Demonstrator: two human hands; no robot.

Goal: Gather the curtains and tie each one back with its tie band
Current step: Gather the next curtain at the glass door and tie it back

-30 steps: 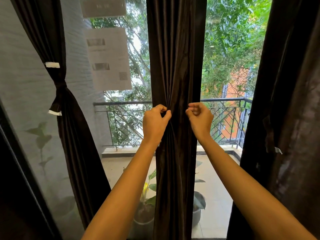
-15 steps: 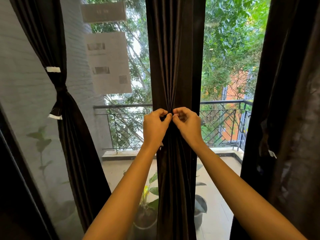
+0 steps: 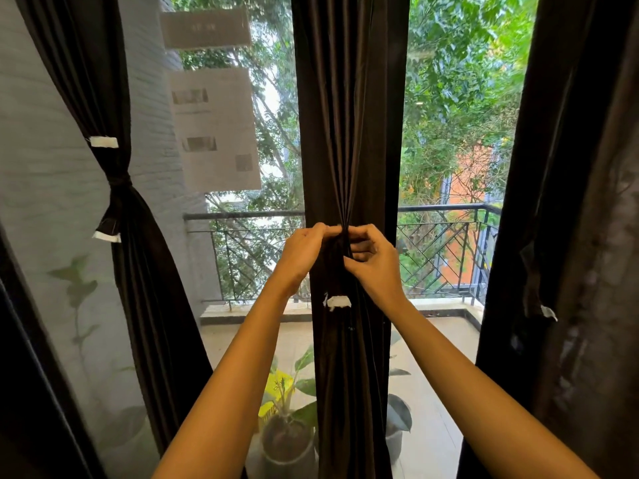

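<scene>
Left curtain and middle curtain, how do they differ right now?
The left curtain is cinched at its waist by a knotted tie band and nobody touches it; the middle curtain has the left hand and right hand pinching at its gathered waist. The left curtain slants sideways; the middle curtain hangs straight. Both are dark brown.

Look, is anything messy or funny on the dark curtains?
A little. A ragged white tab dangles on the middle dark brown curtain, just below the left hand and right hand pinching its folds. On the right dark brown curtain, a tie band with a white end hangs loose, untied.
</scene>
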